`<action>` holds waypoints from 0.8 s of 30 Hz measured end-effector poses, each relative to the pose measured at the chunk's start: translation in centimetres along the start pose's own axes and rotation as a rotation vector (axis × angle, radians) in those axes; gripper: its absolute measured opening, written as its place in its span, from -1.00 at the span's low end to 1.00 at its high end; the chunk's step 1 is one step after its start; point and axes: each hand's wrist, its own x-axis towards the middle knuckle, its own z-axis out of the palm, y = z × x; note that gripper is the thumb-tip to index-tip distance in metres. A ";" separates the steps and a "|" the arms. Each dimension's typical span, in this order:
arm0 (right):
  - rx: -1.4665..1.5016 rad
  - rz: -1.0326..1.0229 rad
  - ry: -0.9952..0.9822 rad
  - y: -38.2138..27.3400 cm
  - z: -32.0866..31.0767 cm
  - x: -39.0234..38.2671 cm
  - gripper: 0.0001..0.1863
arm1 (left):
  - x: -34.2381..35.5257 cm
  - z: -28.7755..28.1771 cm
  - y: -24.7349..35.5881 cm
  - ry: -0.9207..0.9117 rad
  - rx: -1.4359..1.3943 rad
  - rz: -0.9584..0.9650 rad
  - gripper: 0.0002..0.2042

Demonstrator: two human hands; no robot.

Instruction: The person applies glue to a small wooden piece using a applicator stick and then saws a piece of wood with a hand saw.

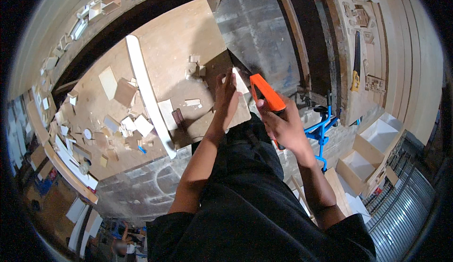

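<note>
My left hand [226,96] is at the near right corner of the wooden tabletop [188,30], its fingers closed against a small white board [240,81]. Part of that grip is hidden from above. To the right, my right hand [285,127] is wrapped round an orange hand tool [268,93] with a loop-like frame and dark parts. The tool's exact kind cannot be made out. Its body points up and left, towards the white board, and stays apart from it. On the tabletop left of my left hand lie small wood offcuts [192,102] and a brown block [178,117].
A long white strip [146,89] crosses the tabletop, with several scraps left of it. At right are a blue metal frame [322,132], open wooden boxes [361,163] and a yellow-handled handsaw [356,66] on another bench. A person [125,240] is at the lower left.
</note>
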 end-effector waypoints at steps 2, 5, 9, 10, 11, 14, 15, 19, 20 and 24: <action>0.001 -0.009 0.009 0.1 0.1 -0.2 -0.80 | 0.3 0.1 0.2 0.003 0.021 0.003 -0.33; -0.051 0.000 0.002 0.7 0.2 0.0 -0.82 | 0.1 0.1 0.1 0.049 0.075 0.038 -0.30; -0.064 -0.045 -0.007 0.7 0.3 0.2 -0.80 | 0.2 -0.1 0.2 0.018 -0.013 -0.007 -0.28; -0.046 -0.079 -0.009 0.7 0.5 0.1 -0.78 | 0.2 0.0 0.2 0.027 0.017 0.007 -0.27; -0.043 -0.077 0.013 1.1 0.6 0.2 -0.77 | 0.2 0.0 0.0 0.037 0.048 0.021 -0.27; -0.049 -0.068 0.058 3.2 0.6 0.9 -0.73 | 0.1 -1.1 1.1 0.096 0.067 0.063 -0.26; -0.054 -0.077 0.050 3.2 0.6 1.7 -0.73 | 0.5 -1.4 1.0 0.072 -0.048 0.018 -0.27; -0.074 0.071 0.023 0.3 0.8 0.7 -0.77 | 0.5 -1.6 1.0 0.127 0.054 0.068 -0.30; -0.078 0.107 0.005 0.1 0.8 0.5 -0.77 | 0.5 -1.2 0.9 0.156 0.092 0.091 -0.32; -0.041 -0.046 0.012 2.7 1.0 1.4 -0.75 | 0.4 -1.7 1.1 0.162 0.150 0.125 -0.43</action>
